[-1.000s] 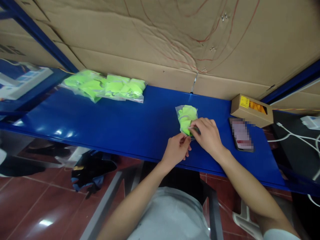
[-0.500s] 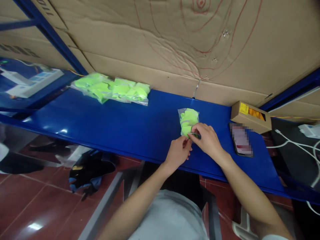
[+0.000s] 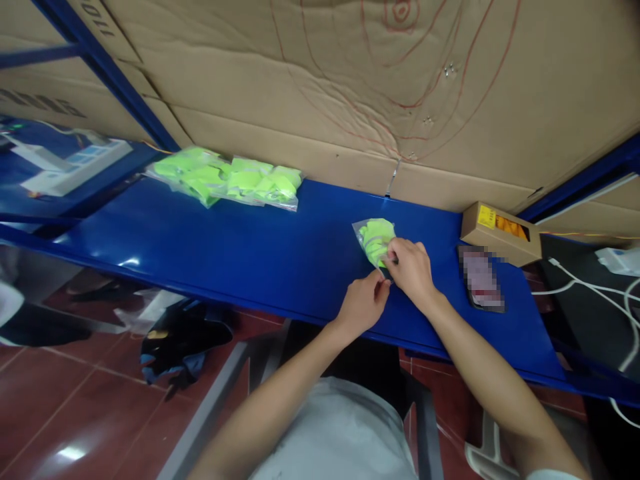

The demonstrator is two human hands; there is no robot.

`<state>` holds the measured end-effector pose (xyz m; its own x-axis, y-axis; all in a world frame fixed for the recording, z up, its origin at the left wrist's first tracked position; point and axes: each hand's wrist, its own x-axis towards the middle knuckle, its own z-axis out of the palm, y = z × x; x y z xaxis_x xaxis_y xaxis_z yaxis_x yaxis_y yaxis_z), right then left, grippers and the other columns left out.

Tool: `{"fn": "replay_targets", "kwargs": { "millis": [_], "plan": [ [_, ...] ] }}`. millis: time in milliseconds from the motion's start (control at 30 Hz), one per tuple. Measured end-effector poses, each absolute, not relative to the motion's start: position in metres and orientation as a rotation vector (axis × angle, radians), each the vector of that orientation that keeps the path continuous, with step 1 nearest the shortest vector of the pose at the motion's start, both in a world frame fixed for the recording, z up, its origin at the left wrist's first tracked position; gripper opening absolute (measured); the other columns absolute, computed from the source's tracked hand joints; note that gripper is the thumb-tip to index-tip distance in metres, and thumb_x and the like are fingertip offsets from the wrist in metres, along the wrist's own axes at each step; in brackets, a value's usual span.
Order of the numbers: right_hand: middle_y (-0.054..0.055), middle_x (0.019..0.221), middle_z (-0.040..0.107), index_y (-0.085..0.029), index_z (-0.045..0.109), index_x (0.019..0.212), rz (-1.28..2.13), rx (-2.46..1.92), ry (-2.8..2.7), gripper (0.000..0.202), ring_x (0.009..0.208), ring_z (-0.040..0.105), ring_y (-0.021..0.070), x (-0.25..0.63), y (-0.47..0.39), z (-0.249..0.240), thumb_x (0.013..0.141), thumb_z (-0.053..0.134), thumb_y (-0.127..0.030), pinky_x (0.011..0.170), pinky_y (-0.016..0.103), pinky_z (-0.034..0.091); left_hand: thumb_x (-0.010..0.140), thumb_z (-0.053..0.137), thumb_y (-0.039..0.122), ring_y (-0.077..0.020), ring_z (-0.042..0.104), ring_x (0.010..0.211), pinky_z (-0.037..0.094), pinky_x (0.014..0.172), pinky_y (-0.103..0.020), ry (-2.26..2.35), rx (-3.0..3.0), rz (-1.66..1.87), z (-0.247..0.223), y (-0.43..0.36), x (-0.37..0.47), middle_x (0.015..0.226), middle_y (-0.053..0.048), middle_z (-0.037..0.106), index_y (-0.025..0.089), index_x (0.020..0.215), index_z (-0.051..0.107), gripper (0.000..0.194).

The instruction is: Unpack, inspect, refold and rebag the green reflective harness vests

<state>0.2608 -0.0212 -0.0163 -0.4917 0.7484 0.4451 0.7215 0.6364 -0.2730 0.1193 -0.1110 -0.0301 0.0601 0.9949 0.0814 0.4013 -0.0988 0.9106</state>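
A clear plastic bag (image 3: 358, 230) with a folded neon-yellow cloth item (image 3: 376, 239) inside lies on the blue table (image 3: 240, 260). The item carries a pale grey band and looks like a reflective vest. My left hand (image 3: 364, 301) pinches the near edge of the bag between thumb and fingers. Just above and to the right, my right hand (image 3: 409, 265) is closed on the bag's right side near its mouth. Its fingertips partly cover the cloth.
Several bagged neon-yellow items (image 3: 240, 181) lie along the table's back left. At the right are a phone (image 3: 483, 280) and a cardboard box (image 3: 500, 233) with a yellow label. A cardboard panel (image 3: 320, 87) rises behind. A white power strip (image 3: 75, 167) sits far left.
My right hand has shifted slightly left and up along the bag. The bag has turned a little, and its near edge now shows stretched between my hands.
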Motion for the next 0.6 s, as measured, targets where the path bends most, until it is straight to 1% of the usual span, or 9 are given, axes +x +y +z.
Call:
{"fn": "replay_targets", "kwargs": {
  "millis": [100, 200, 267, 333, 400, 467, 533, 567, 600],
  "plan": [
    [0.001, 0.077, 0.063, -0.022, 0.053, 0.081, 0.114, -1.087, -2.35, 0.016, 0.075, 0.058, 0.0198, 0.265, -0.02, -0.012, 0.096, 0.059, -0.023, 0.074, 0.032, 0.035, 0.104, 0.045, 0.036, -0.0147, 0.065, 0.057, 0.046, 0.058, -0.024, 1.367, 1.554, 1.04, -0.03, -0.109, 0.117, 0.071, 0.001, 0.068, 0.02, 0.09, 0.058, 0.024],
    [0.003, 0.086, 0.07, -0.022, 0.062, 0.095, 0.151, -0.998, -2.36, 0.01, 0.08, 0.064, 0.0198, 0.273, -0.027, -0.001, 0.101, 0.059, -0.029, 0.078, 0.033, 0.042, 0.105, 0.045, 0.042, -0.0124, 0.064, 0.054, 0.048, 0.054, -0.023, 1.303, 1.533, 1.037, -0.027, -0.104, 0.106, 0.078, 0.0, 0.071, 0.019, 0.096, 0.061, 0.029],
    [0.006, 0.096, 0.075, -0.022, 0.067, 0.105, 0.137, -0.913, -2.334, 0.013, 0.089, 0.068, 0.0215, 0.278, -0.031, 0.008, 0.104, 0.057, -0.03, 0.083, 0.036, 0.046, 0.101, 0.056, 0.042, -0.0131, 0.068, 0.064, 0.052, 0.062, -0.024, 1.267, 1.585, 1.016, -0.022, -0.101, 0.092, 0.084, -0.001, 0.073, 0.019, 0.097, 0.066, 0.025],
    [0.007, 0.105, 0.079, -0.023, 0.071, 0.11, 0.099, -0.814, -2.303, 0.016, 0.096, 0.071, 0.0224, 0.282, -0.035, 0.014, 0.104, 0.056, -0.027, 0.092, 0.04, 0.048, 0.097, 0.067, 0.037, -0.0142, 0.069, 0.076, 0.054, 0.072, -0.025, 1.258, 1.765, 1.004, -0.018, -0.098, 0.075, 0.093, -0.002, 0.074, 0.021, 0.101, 0.07, 0.017],
    [0.005, 0.108, 0.081, -0.024, 0.073, 0.112, 0.061, -0.759, -2.274, 0.018, 0.097, 0.073, 0.0218, 0.284, -0.037, 0.016, 0.104, 0.057, -0.024, 0.098, 0.042, 0.05, 0.096, 0.068, 0.031, -0.0155, 0.069, 0.086, 0.055, 0.077, -0.027, 1.292, 2.025, 1.06, -0.016, -0.094, 0.058, 0.105, -0.004, 0.071, 0.022, 0.11, 0.07, 0.016],
    [0.004, 0.108, 0.082, -0.025, 0.075, 0.112, 0.049, -0.757, -2.259, 0.018, 0.096, 0.075, 0.0211, 0.284, -0.038, 0.016, 0.103, 0.059, -0.022, 0.101, 0.042, 0.05, 0.094, 0.072, 0.03, -0.0185, 0.067, 0.099, 0.056, 0.082, -0.03, 1.364, 2.198, 1.284, -0.015, -0.086, 0.045, 0.115, -0.008, 0.066, 0.021, 0.116, 0.066, 0.024],
    [0.003, 0.109, 0.082, -0.026, 0.075, 0.113, 0.076, -0.771, -2.278, 0.02, 0.096, 0.076, 0.0203, 0.281, -0.041, 0.016, 0.103, 0.059, -0.021, 0.101, 0.043, 0.05, 0.088, 0.08, 0.036, -0.0235, 0.064, 0.115, 0.056, 0.093, -0.037, 1.383, 2.268, 1.515, -0.013, -0.073, 0.038, 0.124, -0.013, 0.063, 0.019, 0.121, 0.062, 0.042],
    [0.003, 0.11, 0.081, -0.026, 0.075, 0.114, 0.097, -0.773, -2.289, 0.021, 0.096, 0.076, 0.02, 0.28, -0.042, 0.016, 0.103, 0.058, -0.02, 0.1, 0.043, 0.05, 0.085, 0.082, 0.039, -0.0255, 0.062, 0.121, 0.054, 0.099, -0.04, 1.346, 2.322, 1.541, -0.012, -0.066, 0.037, 0.128, -0.014, 0.063, 0.019, 0.123, 0.061, 0.047],
    [0.003, 0.11, 0.081, -0.027, 0.074, 0.115, 0.115, -0.775, -2.293, 0.022, 0.096, 0.076, 0.0198, 0.278, -0.043, 0.017, 0.103, 0.057, -0.019, 0.1, 0.043, 0.05, 0.086, 0.082, 0.04, -0.0264, 0.061, 0.125, 0.051, 0.104, -0.043, 1.279, 2.398, 1.498, -0.01, -0.058, 0.038, 0.13, -0.014, 0.064, 0.02, 0.124, 0.061, 0.048]
  ]
}}
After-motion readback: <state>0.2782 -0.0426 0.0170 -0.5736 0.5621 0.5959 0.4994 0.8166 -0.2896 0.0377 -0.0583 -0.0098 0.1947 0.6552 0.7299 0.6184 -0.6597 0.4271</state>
